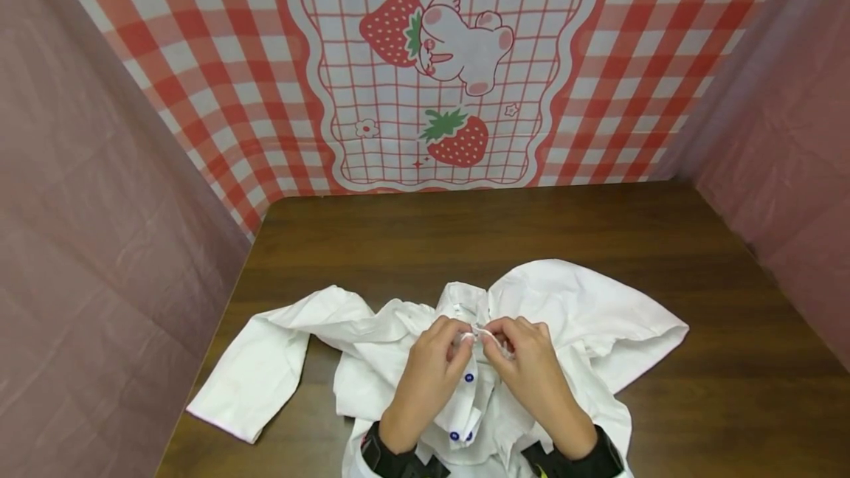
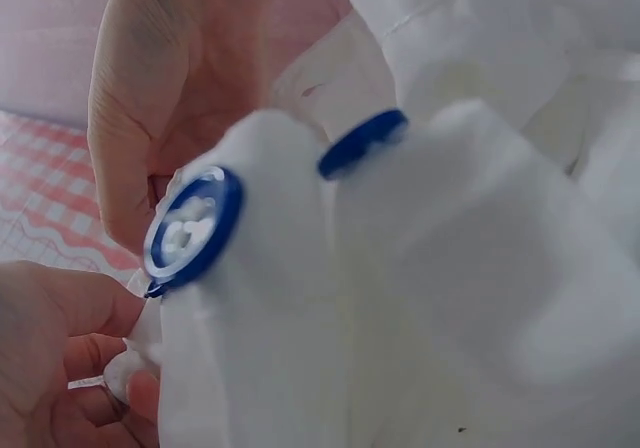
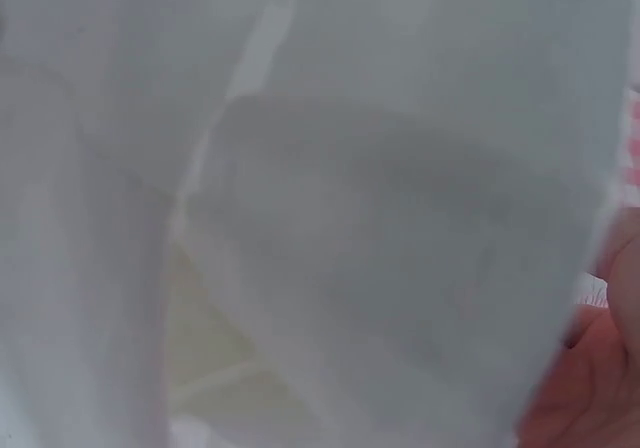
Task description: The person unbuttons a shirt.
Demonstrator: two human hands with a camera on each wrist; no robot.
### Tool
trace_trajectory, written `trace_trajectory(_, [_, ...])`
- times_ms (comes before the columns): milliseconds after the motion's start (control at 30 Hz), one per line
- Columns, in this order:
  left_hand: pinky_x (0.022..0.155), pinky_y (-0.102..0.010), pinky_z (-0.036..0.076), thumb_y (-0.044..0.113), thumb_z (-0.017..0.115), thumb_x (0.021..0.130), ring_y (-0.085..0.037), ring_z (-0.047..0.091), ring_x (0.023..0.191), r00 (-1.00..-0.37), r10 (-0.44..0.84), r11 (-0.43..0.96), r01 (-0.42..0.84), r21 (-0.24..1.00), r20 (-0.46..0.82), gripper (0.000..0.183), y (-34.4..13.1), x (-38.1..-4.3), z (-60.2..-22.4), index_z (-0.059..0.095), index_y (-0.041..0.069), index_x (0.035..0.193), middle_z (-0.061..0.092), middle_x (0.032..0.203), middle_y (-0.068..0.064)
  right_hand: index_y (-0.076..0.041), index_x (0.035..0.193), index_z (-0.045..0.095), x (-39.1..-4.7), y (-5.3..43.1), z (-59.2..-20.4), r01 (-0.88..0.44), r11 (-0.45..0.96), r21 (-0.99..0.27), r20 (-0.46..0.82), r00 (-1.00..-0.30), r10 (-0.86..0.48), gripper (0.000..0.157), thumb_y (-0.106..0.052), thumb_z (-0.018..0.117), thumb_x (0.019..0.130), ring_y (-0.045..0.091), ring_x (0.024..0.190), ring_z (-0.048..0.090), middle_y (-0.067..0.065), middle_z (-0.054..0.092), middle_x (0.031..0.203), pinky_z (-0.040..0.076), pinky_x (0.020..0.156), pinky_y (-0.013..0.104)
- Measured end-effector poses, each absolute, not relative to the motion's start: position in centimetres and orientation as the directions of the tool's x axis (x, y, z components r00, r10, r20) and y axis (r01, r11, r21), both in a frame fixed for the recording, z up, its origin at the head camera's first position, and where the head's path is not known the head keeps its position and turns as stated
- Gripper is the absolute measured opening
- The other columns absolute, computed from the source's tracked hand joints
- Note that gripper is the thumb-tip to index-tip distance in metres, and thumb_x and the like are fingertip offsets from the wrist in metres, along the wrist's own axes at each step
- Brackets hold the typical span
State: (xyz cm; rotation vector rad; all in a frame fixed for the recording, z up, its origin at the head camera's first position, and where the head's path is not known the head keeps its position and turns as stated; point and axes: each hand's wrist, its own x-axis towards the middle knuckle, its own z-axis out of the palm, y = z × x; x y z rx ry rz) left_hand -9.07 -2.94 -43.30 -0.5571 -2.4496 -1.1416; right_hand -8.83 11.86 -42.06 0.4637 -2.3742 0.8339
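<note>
A white long-sleeved shirt [image 1: 564, 301] lies spread on the table with its collar [image 1: 462, 295] toward the back. Near the collar, my left hand [image 1: 425, 375] pinches one front edge between thumb and fingers. Close beside it my right hand [image 1: 534, 375] pinches the facing edge, the fingertips of both hands almost meeting. Below them a blue button [image 1: 468, 377] shows on the front strip, with two more lower down. Up close in the left wrist view, a blue-rimmed button [image 2: 195, 228] stands out on the cloth. White fabric [image 3: 400, 248] fills most of the right wrist view.
One sleeve [image 1: 265, 375] stretches out to the left over the brown wooden table [image 1: 717, 330]; the other sleeve [image 1: 637, 338] is folded out to the right. A red checked cloth [image 1: 259, 80] hangs behind the table, with pink curtains [image 1: 99, 242] at both sides.
</note>
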Motion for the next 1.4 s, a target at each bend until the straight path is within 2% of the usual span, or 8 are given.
trace_trajectory(167, [0.057,-0.013,0.034,0.012,0.061,0.086,-0.002,0.039,0.06,-0.842,0.208,0.585,0.515,0.627,0.497,0.004,-3.0,-9.0,-43.4,0.064,0.011,0.088,0.048,0.07,0.005,-0.009,0.076,0.064,-8.8,11.9,-42.1,-0.467,0.762,-0.45,0.602,-0.788,-0.127,0.007,-0.007,0.07,0.073,0.006,0.06,0.046,-0.007,0.055,0.061,0.028,0.063,0.026])
trace_trajectory(567, [0.058,-0.013,0.034,0.013,0.061,0.087,-0.001,0.039,0.061,-0.844,0.235,0.565,0.522,0.639,0.482,0.005,-3.5,-8.8,-43.8,0.065,0.01,0.089,0.047,0.07,0.004,-0.01,0.076,0.065,-8.7,11.8,-42.5,-0.464,0.778,-0.423,0.613,-0.779,-0.132,0.009,-0.008,0.072,0.072,0.006,0.059,0.045,-0.008,0.056,0.06,0.029,0.063,0.028])
trace_trajectory(800, [0.057,-0.012,0.038,0.012,0.058,0.089,0.0,0.042,0.063,-0.849,0.258,0.429,0.528,0.733,0.46,0.008,-3.7,-8.3,-43.7,0.065,0.01,0.092,0.051,0.074,0.004,-0.008,0.076,0.066,-9.0,12.4,-43.0,-0.356,0.842,-0.406,0.54,-0.836,-0.094,0.005,-0.006,0.071,0.074,0.011,0.059,0.048,-0.005,0.055,0.059,0.03,0.064,0.032])
trace_trajectory(933, [0.06,-0.014,0.04,0.011,0.059,0.088,-0.003,0.047,0.067,-0.861,0.271,0.442,0.508,0.74,0.43,0.008,-4.1,-8.2,-43.6,0.064,0.011,0.094,0.054,0.078,0.004,-0.008,0.077,0.066,-8.8,12.7,-43.1,-0.322,0.84,-0.436,0.456,-0.884,-0.103,0.006,-0.007,0.071,0.075,0.009,0.057,0.046,-0.007,0.052,0.057,0.031,0.063,0.031])
trace_trajectory(1033, [0.065,-0.017,0.044,0.014,0.059,0.088,-0.006,0.051,0.071,-0.864,0.328,0.45,0.498,0.742,0.381,0.011,-4.5,-8.1,-43.7,0.065,0.012,0.097,0.058,0.086,0.003,-0.011,0.078,0.067,-8.6,12.9,-42.8,-0.318,0.819,-0.477,0.365,-0.92,-0.145,0.005,-0.013,0.071,0.078,0.005,0.057,0.047,-0.01,0.054,0.059,0.031,0.064,0.029])
trace_trajectory(1167, [0.067,-0.019,0.046,0.021,0.057,0.092,-0.004,0.053,0.073,-0.862,0.392,0.467,0.486,0.738,0.32,0.016,-5.3,-8.1,-43.7,0.065,0.012,0.103,0.062,0.094,0.002,-0.016,0.078,0.067,-8.4,13.5,-42.3,-0.24,0.757,-0.607,0.207,-0.968,-0.141,0.012,-0.021,0.063,0.088,0.004,0.062,0.054,-0.011,0.061,0.064,0.039,0.067,0.026])
trace_trajectory(1267, [0.067,-0.02,0.047,0.018,0.056,0.092,-0.006,0.054,0.073,-0.859,0.383,0.494,0.501,0.71,0.339,0.015,-6.1,-8.5,-43.6,0.066,0.011,0.101,0.063,0.092,0.0,-0.014,0.08,0.065,-8.8,14.1,-42.0,-0.173,0.702,-0.691,0.146,-0.984,-0.098,0.016,-0.019,0.056,0.093,0.006,0.065,0.057,-0.007,0.063,0.067,0.044,0.064,0.025])
trace_trajectory(1400, [0.072,-0.025,0.047,0.011,0.059,0.088,-0.014,0.056,0.079,-0.832,0.383,0.537,0.553,0.637,0.401,0.013,-6.9,-9.8,-43.2,0.066,0.008,0.099,0.063,0.092,-0.004,-0.007,0.087,0.062,-10.3,14.8,-41.9,-0.193,0.652,-0.734,0.169,-0.981,-0.101,0.007,-0.007,0.056,0.091,0.009,0.068,0.058,-0.002,0.063,0.071,0.046,0.065,0.024])
